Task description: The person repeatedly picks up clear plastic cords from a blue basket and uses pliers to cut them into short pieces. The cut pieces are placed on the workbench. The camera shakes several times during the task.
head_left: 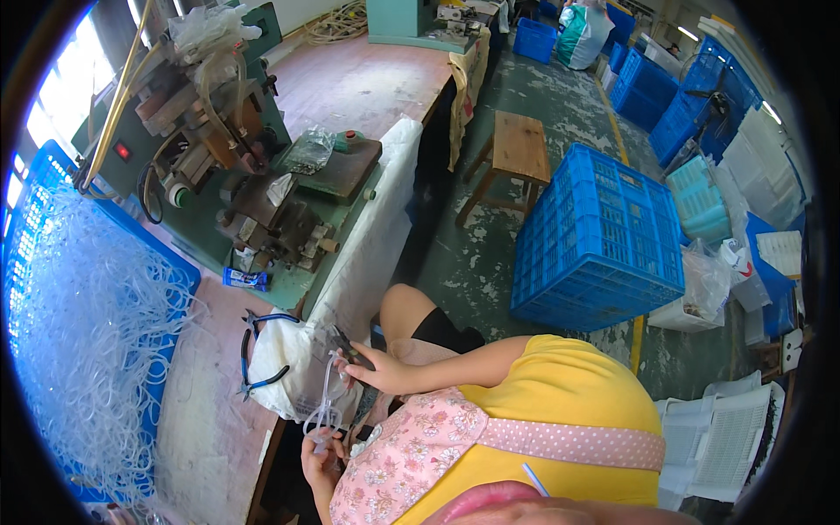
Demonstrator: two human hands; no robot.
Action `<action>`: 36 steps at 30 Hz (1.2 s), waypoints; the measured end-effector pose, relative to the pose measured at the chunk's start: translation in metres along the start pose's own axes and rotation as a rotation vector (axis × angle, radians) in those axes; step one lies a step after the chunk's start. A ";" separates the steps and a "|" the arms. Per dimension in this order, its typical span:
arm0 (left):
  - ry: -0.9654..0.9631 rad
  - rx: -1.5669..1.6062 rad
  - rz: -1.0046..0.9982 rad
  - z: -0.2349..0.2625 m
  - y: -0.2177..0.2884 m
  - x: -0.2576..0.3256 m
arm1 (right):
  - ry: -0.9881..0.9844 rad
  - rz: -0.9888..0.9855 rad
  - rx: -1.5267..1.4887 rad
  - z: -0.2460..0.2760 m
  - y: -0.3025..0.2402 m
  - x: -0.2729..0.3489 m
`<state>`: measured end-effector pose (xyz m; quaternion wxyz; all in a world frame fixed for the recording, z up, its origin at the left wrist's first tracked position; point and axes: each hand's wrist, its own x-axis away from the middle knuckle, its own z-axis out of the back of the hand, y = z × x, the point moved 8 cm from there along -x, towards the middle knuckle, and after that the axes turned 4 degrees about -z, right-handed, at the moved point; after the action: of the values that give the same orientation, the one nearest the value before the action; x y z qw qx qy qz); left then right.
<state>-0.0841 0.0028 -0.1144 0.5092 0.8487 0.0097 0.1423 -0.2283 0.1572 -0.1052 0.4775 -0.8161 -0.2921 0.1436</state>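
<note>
My left hand point(320, 461) is closed on looped clear plastic tubing point(327, 390), low in front of the flowered apron. Above it, my right hand point(385, 369) pinches the upper end of the same tubing. A dark, narrow thing shows beside the right fingers; I cannot make out what it is or whether it is held. Just left of the hands, pliers point(245, 357) with blue-and-black handles lie on a white cloth point(284, 354) at the table edge. A large blue crate point(179, 262) piled with tangled clear tubing point(87, 350) stands at the far left.
A green bench machine point(188, 223) stands on the table point(206, 420), with a small blue packet point(246, 279) at its base. White cloth drapes the table's edge. To the right are a wooden stool point(520, 144), a blue plastic crate point(595, 241) and bagged things point(700, 284) on the floor.
</note>
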 end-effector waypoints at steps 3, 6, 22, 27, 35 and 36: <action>-0.061 0.112 0.103 0.001 -0.013 -0.004 | -0.087 -0.013 -0.137 0.002 -0.009 -0.009; -0.211 0.393 0.120 -0.008 -0.021 -0.013 | -0.086 -0.169 -0.371 0.004 0.000 -0.023; -0.300 0.952 0.116 -0.027 0.012 0.005 | -0.120 -0.178 -0.298 -0.036 -0.025 -0.039; -0.028 0.650 -0.026 -0.010 0.020 0.007 | -0.081 -0.036 -0.246 -0.062 -0.027 -0.024; -0.400 0.689 -0.124 -0.025 0.057 0.032 | -0.260 -0.220 -0.300 -0.094 -0.030 -0.049; -0.352 0.785 -0.102 -0.023 0.054 0.030 | -0.223 -0.256 -0.349 -0.092 -0.023 -0.050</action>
<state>-0.0679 0.0010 -0.0504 0.1479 0.9878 0.0180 -0.0446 -0.2285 0.0708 -0.0407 0.3083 -0.8217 -0.4645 0.1181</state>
